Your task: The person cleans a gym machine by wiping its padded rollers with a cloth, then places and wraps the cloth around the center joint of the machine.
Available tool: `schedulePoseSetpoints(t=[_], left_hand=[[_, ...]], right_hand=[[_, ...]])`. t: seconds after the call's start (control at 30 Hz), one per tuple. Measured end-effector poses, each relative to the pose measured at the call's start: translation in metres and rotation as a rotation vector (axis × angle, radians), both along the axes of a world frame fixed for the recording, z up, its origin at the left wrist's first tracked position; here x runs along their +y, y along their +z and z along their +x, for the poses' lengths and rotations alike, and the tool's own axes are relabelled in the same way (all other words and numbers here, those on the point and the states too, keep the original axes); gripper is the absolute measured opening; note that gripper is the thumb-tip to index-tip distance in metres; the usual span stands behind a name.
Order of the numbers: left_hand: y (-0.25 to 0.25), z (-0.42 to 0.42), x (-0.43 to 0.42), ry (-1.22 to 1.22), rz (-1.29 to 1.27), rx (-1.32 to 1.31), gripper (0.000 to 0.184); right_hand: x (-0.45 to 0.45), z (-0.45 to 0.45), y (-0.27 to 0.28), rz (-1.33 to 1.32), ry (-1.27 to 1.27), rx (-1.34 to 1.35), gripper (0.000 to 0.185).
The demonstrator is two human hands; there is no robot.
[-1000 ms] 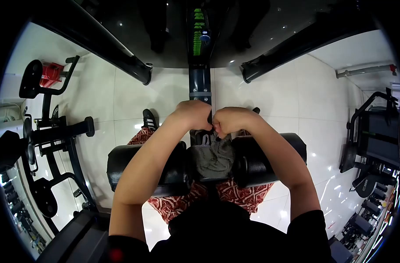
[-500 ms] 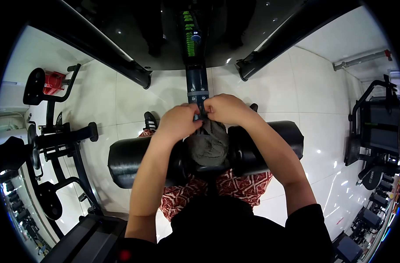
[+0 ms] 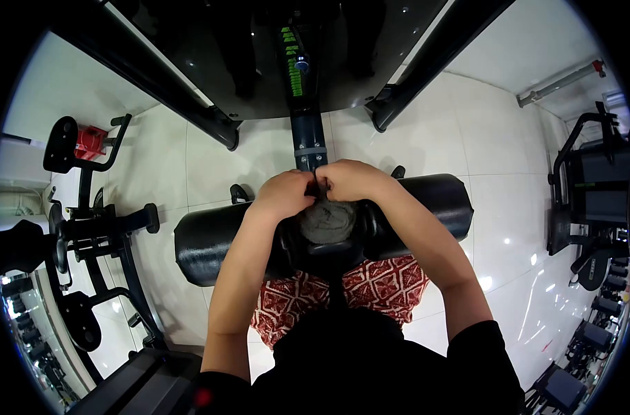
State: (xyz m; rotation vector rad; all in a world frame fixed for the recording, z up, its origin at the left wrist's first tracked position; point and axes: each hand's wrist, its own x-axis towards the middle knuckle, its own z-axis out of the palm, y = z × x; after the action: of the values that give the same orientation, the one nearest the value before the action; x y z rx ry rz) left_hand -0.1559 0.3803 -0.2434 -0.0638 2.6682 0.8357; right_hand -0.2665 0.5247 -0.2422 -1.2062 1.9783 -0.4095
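Note:
A crumpled grey cloth (image 3: 328, 223) lies between two black padded rollers, the left one (image 3: 208, 243) and the right one (image 3: 439, 206). My left hand (image 3: 286, 191) is closed at the cloth's far edge, its fingers curled inward beside the dark post (image 3: 308, 142). Almost touching it, my right hand (image 3: 348, 181) is closed too, with bent fingers. What the fingertips pinch is dark and too small to make out. Both hands are near the post's lower end, below its grey band.
A black machine panel (image 3: 259, 90) with a green scale (image 3: 290, 62) rises ahead, flanked by slanted black legs. Gym machines stand at the left (image 3: 87, 225) and right (image 3: 591, 190). A black shoe (image 3: 239, 193) rests on the pale tiled floor (image 3: 425, 138).
The cloth has gone from spread out to a smaller bunch nearer the post. My hands parted slightly, then came back together. The view has shifted a little.

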Motion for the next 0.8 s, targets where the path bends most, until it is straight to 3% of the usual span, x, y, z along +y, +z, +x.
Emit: schedulePoseSetpoints(t=[0.2, 0.27, 0.5, 0.67, 0.8], left_hand=[[0.003, -0.004, 0.001, 0.053, -0.085, -0.067, 0.034], [-0.004, -0.008, -0.002, 0.046, -0.11, -0.092, 0.033], [-0.006, -0.027, -0.011, -0.077, 0.072, -0.298, 0.027], [0.0, -0.03, -0.015, -0.112, 0.156, -0.348, 0.036], [0.011, -0.031, -0.013, -0.209, 0.201, -0.51, 0.049]], right_hand=[[0.003, 0.006, 0.004, 0.023, -0.046, 0.005, 0.022], [0.002, 0.006, 0.001, 0.032, -0.078, 0.119, 0.022], [-0.001, -0.001, -0.002, 0.088, -0.05, 0.105, 0.029], [0.0, -0.008, 0.013, 0.149, 0.091, -0.103, 0.066], [-0.004, -0.016, 0.002, 0.194, 0.146, -0.203, 0.073]])
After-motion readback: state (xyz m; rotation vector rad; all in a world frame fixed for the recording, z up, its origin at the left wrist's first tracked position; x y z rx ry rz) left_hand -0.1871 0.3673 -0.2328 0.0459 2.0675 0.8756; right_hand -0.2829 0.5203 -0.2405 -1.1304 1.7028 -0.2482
